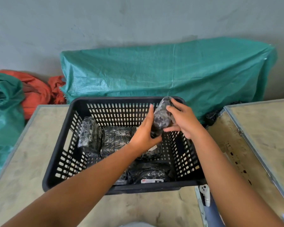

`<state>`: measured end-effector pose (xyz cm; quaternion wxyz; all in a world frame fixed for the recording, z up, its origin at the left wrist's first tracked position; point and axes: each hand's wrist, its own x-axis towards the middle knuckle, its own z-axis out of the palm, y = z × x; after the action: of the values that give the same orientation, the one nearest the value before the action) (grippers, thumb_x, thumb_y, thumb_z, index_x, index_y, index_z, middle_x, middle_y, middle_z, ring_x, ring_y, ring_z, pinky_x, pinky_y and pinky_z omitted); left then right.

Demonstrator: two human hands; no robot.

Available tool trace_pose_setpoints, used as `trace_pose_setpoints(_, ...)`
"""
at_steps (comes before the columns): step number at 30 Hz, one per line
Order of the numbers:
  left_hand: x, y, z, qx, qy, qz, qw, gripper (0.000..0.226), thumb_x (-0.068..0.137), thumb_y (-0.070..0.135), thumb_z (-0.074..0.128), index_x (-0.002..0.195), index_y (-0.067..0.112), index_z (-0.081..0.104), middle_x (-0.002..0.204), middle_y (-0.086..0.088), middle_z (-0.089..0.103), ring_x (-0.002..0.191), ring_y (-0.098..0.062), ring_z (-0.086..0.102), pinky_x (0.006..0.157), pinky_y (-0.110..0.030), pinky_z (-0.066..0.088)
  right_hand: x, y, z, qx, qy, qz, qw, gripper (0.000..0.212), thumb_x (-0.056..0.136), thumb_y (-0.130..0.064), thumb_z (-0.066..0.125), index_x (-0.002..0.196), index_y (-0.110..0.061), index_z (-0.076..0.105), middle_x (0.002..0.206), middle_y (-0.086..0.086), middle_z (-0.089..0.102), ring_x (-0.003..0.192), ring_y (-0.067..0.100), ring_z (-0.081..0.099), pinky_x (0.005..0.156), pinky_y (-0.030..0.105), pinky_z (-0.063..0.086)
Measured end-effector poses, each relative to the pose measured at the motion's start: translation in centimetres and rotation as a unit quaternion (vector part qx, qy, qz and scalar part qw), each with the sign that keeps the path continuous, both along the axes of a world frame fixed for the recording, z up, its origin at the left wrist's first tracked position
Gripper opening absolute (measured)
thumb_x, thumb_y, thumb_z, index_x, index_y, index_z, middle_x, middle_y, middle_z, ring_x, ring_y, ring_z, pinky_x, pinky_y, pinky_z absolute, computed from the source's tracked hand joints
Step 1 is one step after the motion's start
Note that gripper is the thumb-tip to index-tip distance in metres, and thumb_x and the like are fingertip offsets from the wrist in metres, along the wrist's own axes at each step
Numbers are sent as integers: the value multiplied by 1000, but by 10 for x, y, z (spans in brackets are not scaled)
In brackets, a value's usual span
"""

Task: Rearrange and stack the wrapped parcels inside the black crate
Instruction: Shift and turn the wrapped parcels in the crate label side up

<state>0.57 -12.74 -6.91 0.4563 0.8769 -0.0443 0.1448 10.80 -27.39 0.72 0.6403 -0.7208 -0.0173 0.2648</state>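
left arm: bare, stretched forward from the lower left, angled up toward the middle
left hand [144, 133]: cupped round the lower end of a wrapped parcel [161, 118], fingers pointing up
right arm: bare, coming in from the lower right
right hand [184, 120]: gripping the upper part of it, fingers curled over the side

You've got a green tarp [167, 71] draped over something long at 12 o'clock, against the grey wall [105, 18]. At 9 o'clock, a bunched green sack [3, 112]; orange sacks [36, 94] just beside it, toward 10. Beige table [23, 161] underneath, second table [266, 131] butted at 3 o'clock. White controller [205, 194] sits in the gap between them, 5 o'clock.
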Motion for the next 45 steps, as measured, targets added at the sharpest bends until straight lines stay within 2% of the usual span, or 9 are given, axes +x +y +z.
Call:
trace_pose_setpoints(6, -9, 23, 15, -56, -57, 14, 997, 90, 92, 18, 68, 156, 50, 14, 161, -10, 27, 146, -7, 31, 114, -23, 35, -1, -12, -14, -66, -134, 36, 988, 53, 98, -35, 68, 149, -35, 52, 121, 3, 75, 83, 14, 79, 64, 36, 66)
trace_pose_setpoints(12, -11, 46, 18, -304, 69, 14, 950, 75, 97, 6, 60, 152, 49, 30, 139, 25, 57, 122, -11, 62, 95, -33, 55, -4, -15, -48, -36, -142, 157, 977, 74, 75, -47, 85, 138, -60, 49, 155, -12, 48, 139, 10, 48, 110, 33, 49)
trace_pose_setpoints(15, -7, 51, 10, -279, 120, 31, 952, 71, 101, 15, 56, 150, 57, 27, 138, 35, 52, 112, 5, 63, 86, -26, 58, -4, -14, -61, -81, -131, 198, 968, 95, 69, -45, 89, 151, -50, 41, 152, -19, 41, 144, 4, 35, 117, 36, 39)
trace_pose_setpoints(21, 11, 57, -36, -128, 255, 51, 957, 55, 103, 32, 41, 151, 56, 27, 160, -11, 29, 57, -7, 53, 48, -24, 46, 0, 1, -79, -169, -88, 232, 954, 107, 77, -14, 91, 162, -29, 27, 164, 1, 34, 145, 18, 37, 118, 41, 38)
trace_pose_setpoints(25, 19, 56, -53, -81, 308, 62, 946, 57, 105, 31, 35, 155, 53, 18, 166, -22, 7, 102, -27, 64, 54, -26, 48, 3, 13, -97, -215, -70, 233, 946, 111, 78, -9, 89, 164, -28, 21, 163, 4, 34, 134, 27, 51, 85, 26, 55)
trace_pose_setpoints(27, 20, 54, -60, -62, 307, 62, 948, 60, 105, 27, 36, 155, 53, 13, 167, -19, -3, 147, -39, 25, 69, -31, 53, 2, 16, -110, -227, -71, 221, 946, 112, 77, -8, 90, 164, -29, 22, 163, 5, 35, 134, 27, 51, 85, 23, 52)
trace_pose_setpoints(32, 15, 52, -76, -31, 339, 58, 939, 70, 104, 25, 49, 156, 51, 11, 166, -16, -14, 118, -31, 61, 70, -25, 58, -1, 18, -136, -284, -81, 222, 929, 116, 73, -15, 93, 164, -30, 21, 161, 11, 35, 145, 29, 38, 120, 41, 35)
trace_pose_setpoints(37, 11, 58, -90, -13, 358, 77, 931, 68, 101, 39, 55, 150, 62, 14, 167, -8, -13, 152, -39, 3, 113, -52, 39, 0, 19, -147, -311, -68, 242, 917, 125, 71, -29, 94, 165, -35, 10, 159, 12, 29, 146, 33, 33, 122, 47, 32)
trace_pose_setpoints(45, 18, 56, -78, -3, 339, 99, 936, 71, 97, 27, 64, 156, 44, 29, 167, -17, -5, 140, -40, 41, 70, -8, 47, -2, 15, -140, -281, -80, 213, 932, 118, 71, -19, 95, 164, -26, 23, 160, 10, 36, 145, 28, 38, 118, 37, 34)
